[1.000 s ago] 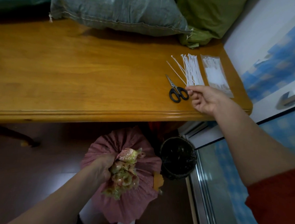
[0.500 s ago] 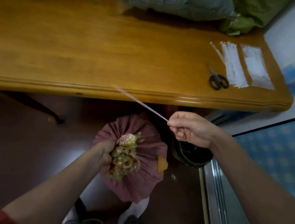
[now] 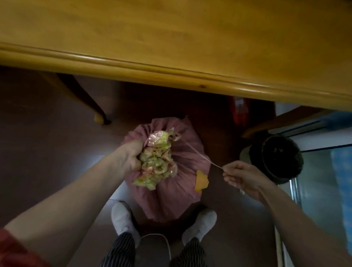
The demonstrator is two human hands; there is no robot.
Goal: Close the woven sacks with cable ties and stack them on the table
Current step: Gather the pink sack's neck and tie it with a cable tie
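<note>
Since the earlier frame, the right grip (image 3: 241,176) has dropped to beside the pink woven sack (image 3: 181,186), and the cable tie (image 3: 202,154) it pinches now reaches the sack's bunched neck. The left grip (image 3: 131,157) clenches that neck, where the plastic liner (image 3: 155,162) spills out. The sack stands on the floor (image 3: 39,147) between white shoes (image 3: 123,217), below the wooden bench (image 3: 173,70). A black bin (image 3: 277,158) sits near, to the right.

Table edge (image 3: 173,72) overhanging sack (image 3: 179,186).
</note>
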